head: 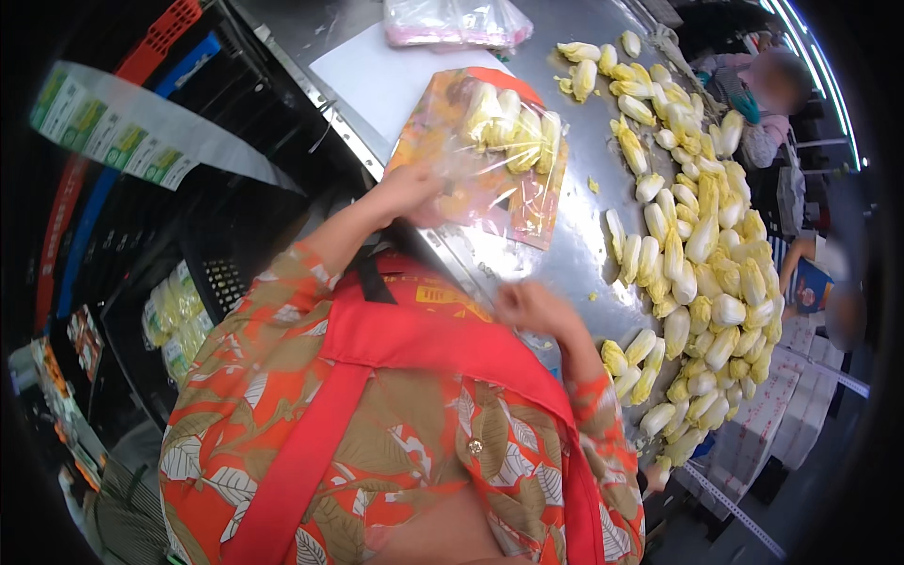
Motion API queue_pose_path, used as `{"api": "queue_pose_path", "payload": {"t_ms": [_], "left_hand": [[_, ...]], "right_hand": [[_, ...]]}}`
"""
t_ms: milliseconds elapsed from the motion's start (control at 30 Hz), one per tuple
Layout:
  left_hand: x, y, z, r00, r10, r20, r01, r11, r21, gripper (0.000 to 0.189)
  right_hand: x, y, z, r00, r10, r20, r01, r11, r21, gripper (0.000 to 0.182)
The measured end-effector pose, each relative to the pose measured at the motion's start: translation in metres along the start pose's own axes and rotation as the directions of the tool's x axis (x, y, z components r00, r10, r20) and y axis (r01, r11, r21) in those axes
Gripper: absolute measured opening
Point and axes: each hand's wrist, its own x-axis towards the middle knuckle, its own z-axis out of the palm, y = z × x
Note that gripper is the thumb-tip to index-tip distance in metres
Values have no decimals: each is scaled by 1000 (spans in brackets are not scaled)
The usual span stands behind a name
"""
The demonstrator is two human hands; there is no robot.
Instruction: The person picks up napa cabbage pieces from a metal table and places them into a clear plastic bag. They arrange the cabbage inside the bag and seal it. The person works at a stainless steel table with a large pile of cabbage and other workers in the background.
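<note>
My left hand (417, 194) has its fingers closed on the near-left edge of a clear plastic bag (470, 176). Several small napa cabbages (524, 141) lie side by side at the bag's far end. Under the bag is an orange patterned sheet (417, 138) on the steel table (590, 212). Close to the table's near edge, my right hand (537, 308) is curled and blurred, apart from the bag; whether it holds anything is unclear. A large pile of loose napa cabbages (706, 282) covers the table's right side.
Behind the patterned sheet lie white paper (374, 78) and a stack of clear bags (455, 25). A strip of printed labels (113, 134) hangs at left. Bagged cabbages (176, 325) fill a black crate below. Other people (756, 92) stand across the table, near white boxes (756, 395).
</note>
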Motion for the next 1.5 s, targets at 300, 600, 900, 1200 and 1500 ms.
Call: {"api": "queue_pose_path", "payload": {"t_ms": [300, 600, 900, 1200, 1500], "left_hand": [[40, 17, -41, 689, 724, 15, -554, 513, 656, 16], [77, 18, -25, 355, 858, 371, -488, -169, 856, 23], [76, 25, -25, 350, 800, 487, -534, -257, 806, 15], [78, 31, -31, 460, 738, 494, -534, -215, 818, 10], [71, 28, -29, 493, 776, 394, -567, -57, 822, 18]], "right_hand": [[-134, 99, 128, 926, 358, -118, -300, 889, 345, 28], [-77, 70, -18, 922, 313, -230, -69, 714, 696, 19], [87, 90, -129, 821, 424, -383, 41, 625, 779, 28], [101, 120, -96, 668, 302, -680, 288, 738, 610, 14], [99, 97, -62, 248, -494, -833, 248, 864, -438, 28]]}}
